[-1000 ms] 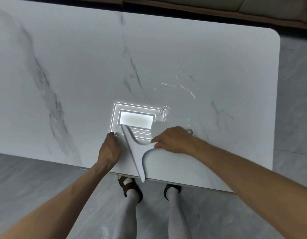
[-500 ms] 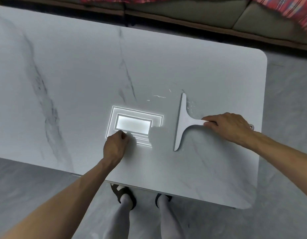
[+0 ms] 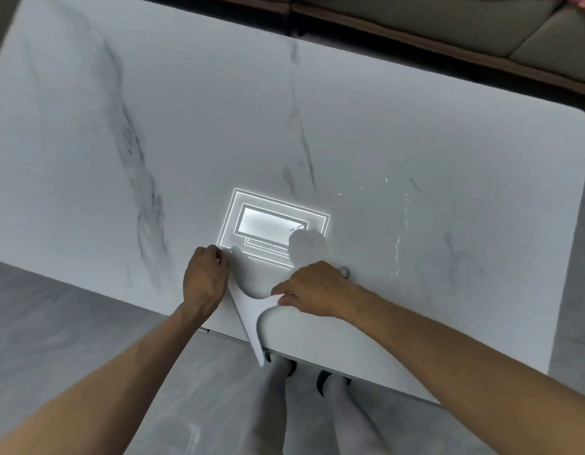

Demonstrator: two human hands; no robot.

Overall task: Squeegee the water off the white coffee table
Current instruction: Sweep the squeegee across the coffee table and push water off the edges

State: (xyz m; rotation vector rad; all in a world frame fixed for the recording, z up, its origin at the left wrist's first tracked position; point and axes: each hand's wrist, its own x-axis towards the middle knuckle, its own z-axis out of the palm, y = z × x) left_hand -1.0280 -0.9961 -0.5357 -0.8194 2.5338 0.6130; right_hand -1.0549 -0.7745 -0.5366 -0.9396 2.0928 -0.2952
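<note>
- Squeegee [image 3: 251, 310] lies at the coffee table's [image 3: 415, 142] near edge, blade tip overhanging.
- Right hand [image 3: 314, 289] grips the handle, which is the proper hold.
- Left hand [image 3: 205, 277] is curled beside the blade's far end; cannot tell if it grips.
- Judged light, stiff, slippery when wet.

Dim, slightly blurred view; a bright rectangular glare [image 3: 271, 224] sits on the table [image 3: 415, 126], whose edges bow outward.
</note>
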